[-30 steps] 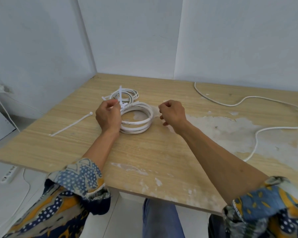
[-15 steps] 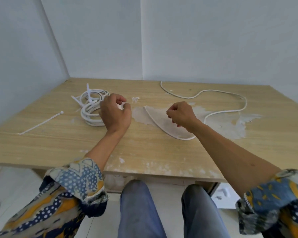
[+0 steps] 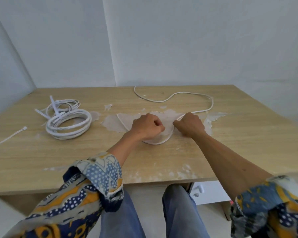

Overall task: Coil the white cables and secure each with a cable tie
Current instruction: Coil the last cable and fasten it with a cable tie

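Two coiled white cables lie at the left of the wooden table [image 3: 248, 143]: a thick coil [image 3: 69, 127] in front and a thinner coil [image 3: 65, 104] behind it, each with a white cable tie sticking up. A loose white cable [image 3: 172, 98] snakes across the back of the table and loops down toward me. My left hand [image 3: 147, 127] and my right hand [image 3: 189, 125] are both fisted over this loop at the table's middle, each closed on the cable. A spare cable tie [image 3: 9, 137] lies at the far left.
White walls meet in a corner behind the table. The tabletop has a peeled, pale patch [image 3: 113, 122] in the middle and worn spots along its front edge. My legs in blue jeans [image 3: 177, 212] are under the table, beside a white drawer unit [image 3: 206, 191].
My left hand left the tied coils and moved right to the loose cable. My right hand stayed on the loose cable, and the view swung to the right.
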